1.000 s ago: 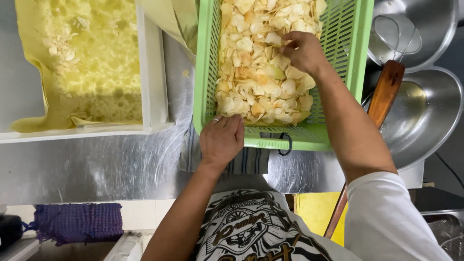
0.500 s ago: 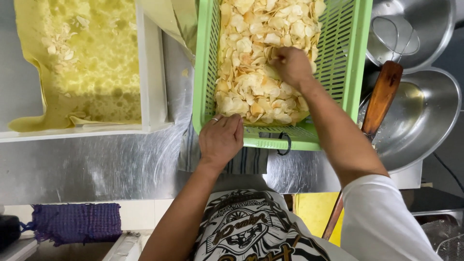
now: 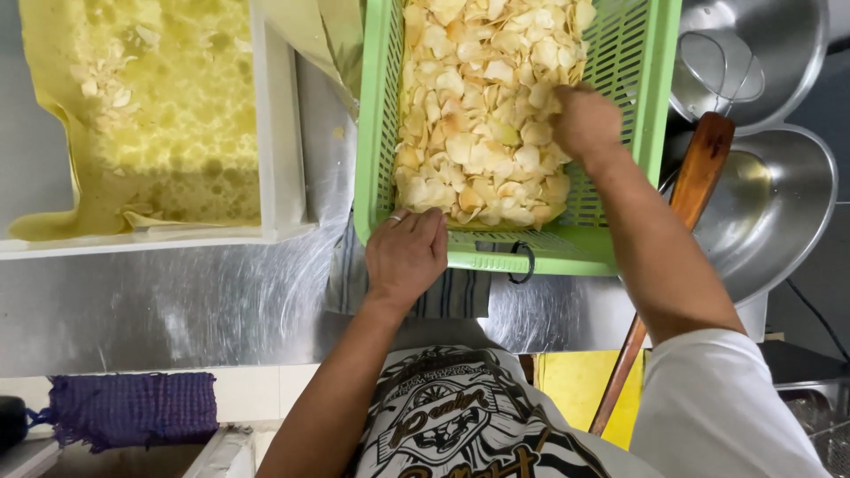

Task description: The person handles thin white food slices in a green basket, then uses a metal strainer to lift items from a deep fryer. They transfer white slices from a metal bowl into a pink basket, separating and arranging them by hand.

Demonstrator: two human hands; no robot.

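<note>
While both hands are at the crate, the lines below go outward from them.

Left grip: left hand point(image 3: 405, 255) lies palm down on the near rim of the crate point(image 3: 655, 133), fingers bent over the edge and clasping it; a ring shows on one finger.
Right grip: right hand point(image 3: 580, 119) is sunk into the chips point(image 3: 478, 124), fingers curled down among them; whether it has closed on any cannot be told.
Chips: pale yellow slices heaped in the green slotted crate, thickest toward the left wall.
Crate: tilted on the steel surface point(image 3: 177, 301), its far end cut off by the top edge; a dark ring hangs at its near rim.
Hidden: right fingertips are buried in the chips; a striped cloth point(image 3: 443, 296) lies mostly under the crate.
Left of crate: white tray point(image 3: 279, 133) lined with oil-soaked yellow paper holding a few chips, cut off at top and left.
Right of crate: steel bowls point(image 3: 779, 204) overlap, a wire skimmer with wooden handle point(image 3: 699, 173) resting across them; the handle's lower end runs behind the arm.
Near edge: purple mesh cloth point(image 3: 133, 407) lies on a pale ledge.
</note>
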